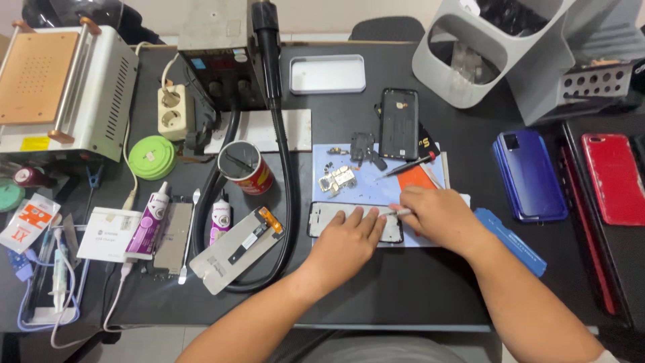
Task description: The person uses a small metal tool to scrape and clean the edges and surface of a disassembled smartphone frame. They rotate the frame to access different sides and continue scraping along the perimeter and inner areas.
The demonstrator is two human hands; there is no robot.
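The black rectangular phone frame (336, 216) lies flat on the pale blue work mat (376, 176), near the mat's front edge, at the middle of the dark table (403, 282). The left hand (346, 238) rests on it palm down, fingers spread and flat, holding nothing but pinning the frame. The right hand (437, 214) is closed around a thin metal tool (398, 212), whose tip meets the frame's right end, just beside the left fingertips. Done well, this calls for steady downward pressure from the flat hand so the frame cannot slide, and a shallow, light angle on the tool so it does not slip or gouge. Loose small metal parts (337, 179) sit just behind on the mat, near enough to be swept off by a careless wrist. Further back lies a black phone back cover (398, 124), and a blue phone (529, 176) well apart to the right.
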